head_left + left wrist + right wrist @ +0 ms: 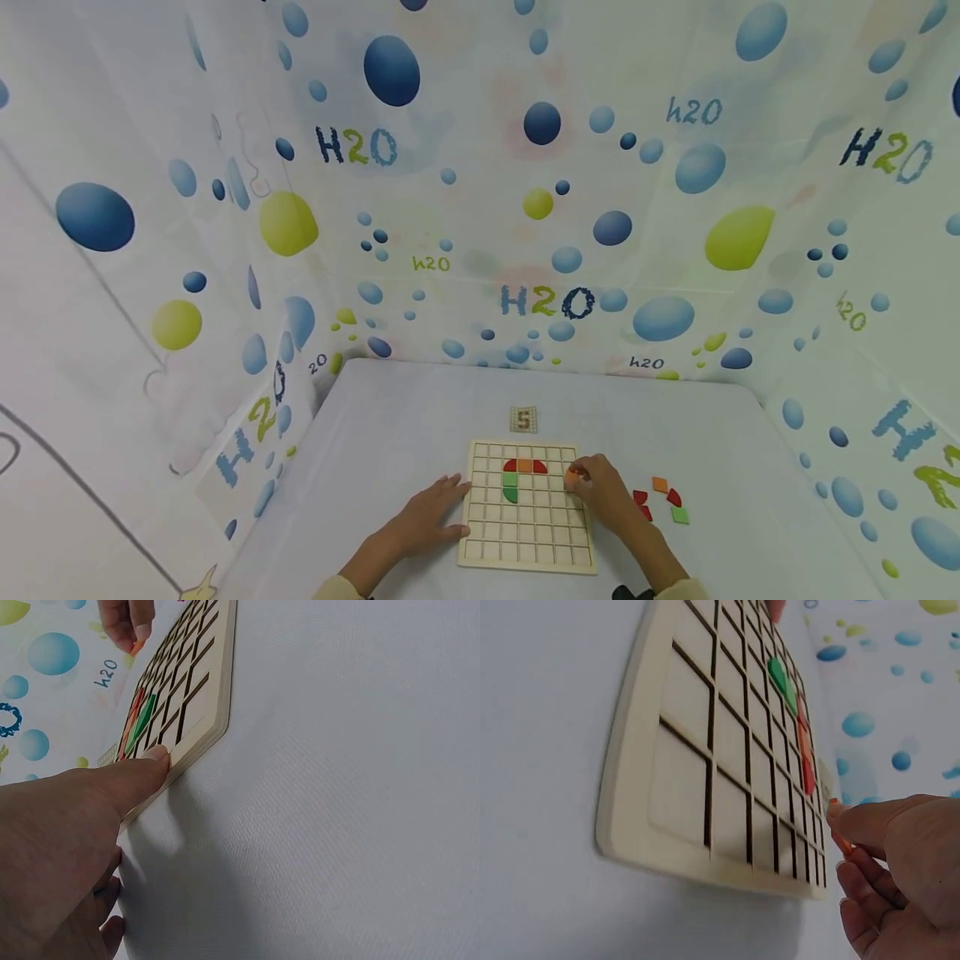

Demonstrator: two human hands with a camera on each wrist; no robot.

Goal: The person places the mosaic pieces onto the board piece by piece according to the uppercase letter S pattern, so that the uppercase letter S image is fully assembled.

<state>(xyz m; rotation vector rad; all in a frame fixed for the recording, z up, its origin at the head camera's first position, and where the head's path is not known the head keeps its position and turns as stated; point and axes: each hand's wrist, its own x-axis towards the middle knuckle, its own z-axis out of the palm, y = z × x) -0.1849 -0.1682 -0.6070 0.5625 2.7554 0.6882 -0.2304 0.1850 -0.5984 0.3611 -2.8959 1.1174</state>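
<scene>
A square wooden grid board [525, 554] lies flat on the table. Straight fingers of my left hand [423, 518] touch its left edge, the thumb lower down on the same side. Between thumb and fingers, my right hand [602, 493] pinches an orange square tile [842, 841] over the board's right edge. In the upper grid, an orange square [525, 466] sits between two red quarter-round tiles, left [511, 466] and right [540, 467]. Below the left red one come a light green square [510, 480] and a dark green quarter-round tile [511, 494].
Right of the board lie loose tiles: an orange square [659, 484], a light green square [680, 516] and red pieces [674, 497], some partly behind my right wrist. A small card [523, 419] with an S-like figure lies beyond the board. A printed curtain [480, 208] surrounds the table.
</scene>
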